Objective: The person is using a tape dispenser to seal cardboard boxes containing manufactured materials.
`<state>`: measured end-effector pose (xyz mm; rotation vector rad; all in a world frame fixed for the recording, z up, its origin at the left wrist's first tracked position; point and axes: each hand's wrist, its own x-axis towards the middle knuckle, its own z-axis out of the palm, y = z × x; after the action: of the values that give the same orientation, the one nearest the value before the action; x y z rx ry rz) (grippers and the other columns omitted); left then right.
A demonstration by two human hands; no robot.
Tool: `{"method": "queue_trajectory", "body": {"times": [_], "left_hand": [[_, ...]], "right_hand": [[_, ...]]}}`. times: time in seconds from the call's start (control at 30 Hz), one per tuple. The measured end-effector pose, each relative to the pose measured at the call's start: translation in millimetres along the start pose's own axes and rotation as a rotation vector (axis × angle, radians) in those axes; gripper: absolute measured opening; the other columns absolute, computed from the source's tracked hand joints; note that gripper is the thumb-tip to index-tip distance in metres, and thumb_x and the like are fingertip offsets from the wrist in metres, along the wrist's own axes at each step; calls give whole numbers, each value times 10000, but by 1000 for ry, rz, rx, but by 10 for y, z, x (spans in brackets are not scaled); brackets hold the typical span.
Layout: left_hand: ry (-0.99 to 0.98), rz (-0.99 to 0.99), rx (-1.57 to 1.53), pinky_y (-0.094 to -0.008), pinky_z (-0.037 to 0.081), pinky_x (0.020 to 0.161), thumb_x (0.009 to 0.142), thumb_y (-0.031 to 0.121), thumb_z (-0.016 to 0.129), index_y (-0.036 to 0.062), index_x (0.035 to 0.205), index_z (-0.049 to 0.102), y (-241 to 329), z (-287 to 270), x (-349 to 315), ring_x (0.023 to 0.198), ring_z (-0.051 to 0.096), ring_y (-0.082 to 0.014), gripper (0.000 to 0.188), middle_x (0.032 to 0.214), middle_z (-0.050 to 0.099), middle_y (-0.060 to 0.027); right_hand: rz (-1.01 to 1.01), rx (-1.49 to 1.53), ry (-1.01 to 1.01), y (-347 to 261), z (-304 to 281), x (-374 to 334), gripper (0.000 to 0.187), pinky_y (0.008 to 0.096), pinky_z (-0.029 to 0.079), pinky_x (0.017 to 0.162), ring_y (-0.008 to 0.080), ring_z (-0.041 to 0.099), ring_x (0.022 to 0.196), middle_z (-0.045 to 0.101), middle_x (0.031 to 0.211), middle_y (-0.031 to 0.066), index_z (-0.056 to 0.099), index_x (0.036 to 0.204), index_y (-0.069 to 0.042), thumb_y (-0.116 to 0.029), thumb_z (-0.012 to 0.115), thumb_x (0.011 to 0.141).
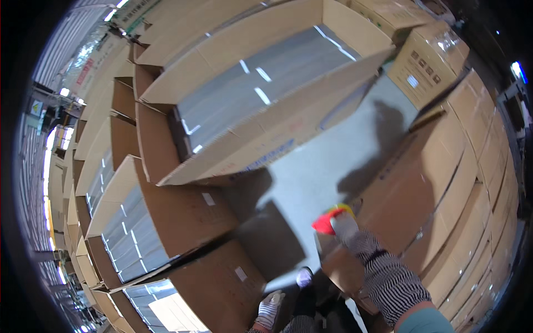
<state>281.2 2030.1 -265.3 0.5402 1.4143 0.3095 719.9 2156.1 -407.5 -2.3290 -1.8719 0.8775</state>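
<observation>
My right hand (pixel 344 226), in a pale glove below a black-and-white striped sleeve, reaches forward and is closed around a red and yellow tape dispenser (pixel 327 220). The dispenser is partly covered by my fingers. It sits by the near left edge of a large closed carton (pixel 397 188) on the right. Low in the view my left hand (pixel 269 311), in a white striped glove, hangs beside the brown flap (pixel 222 277) of an open carton. Its fingers look loosely stretched, and nothing shows in them.
A long open carton (pixel 244 136) with grey contents (pixel 233 83) stands ahead. More open cartons with grey contents (pixel 127 244) line the left. Closed cartons (pixel 472 105) are stacked along the right, and another closed carton (pixel 427 64) stands far right. Grey floor (pixel 305 172) runs between.
</observation>
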Motion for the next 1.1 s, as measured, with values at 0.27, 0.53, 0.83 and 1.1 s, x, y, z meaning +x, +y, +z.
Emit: {"method": "queue_trajectory", "body": {"times": [0.27,0.53,0.83,1.1], "left_hand": [[-35,149,11,-422,529,914,982,446,624,118,1394,575,1883,-45,-29,1073,635,-267,529,1275,671,-75],[-71,87,-61,-368,479,1043,1035,317,593,-31,1363,579,3884,669,-99,1210,626,-253,479,1310,651,-179],[12,87,-341,-441,467,1068,1056,493,456,16,1443,479,5489,893,975,1289,560,-318,614,1422,556,-194],[165,-175,-907,-595,413,1056,927,503,626,113,1244,620,6409,1532,1568,1192,535,-347,502,1243,627,-121]], "right_hand": [[534,625,-147,-463,-525,-776,652,431,554,918,354,698,1004,709,1079,228,651,1180,14,-380,856,703],[859,1122,536,609,-3185,381,421,385,585,741,241,703,852,727,997,93,690,1131,-23,-199,857,786],[836,291,920,2112,-5981,3214,838,421,519,955,368,648,1093,667,1181,232,497,1358,16,-349,874,704],[753,91,708,2088,-6302,4985,839,475,484,1000,433,614,1147,617,1234,302,477,1392,-59,-485,807,749]]}}
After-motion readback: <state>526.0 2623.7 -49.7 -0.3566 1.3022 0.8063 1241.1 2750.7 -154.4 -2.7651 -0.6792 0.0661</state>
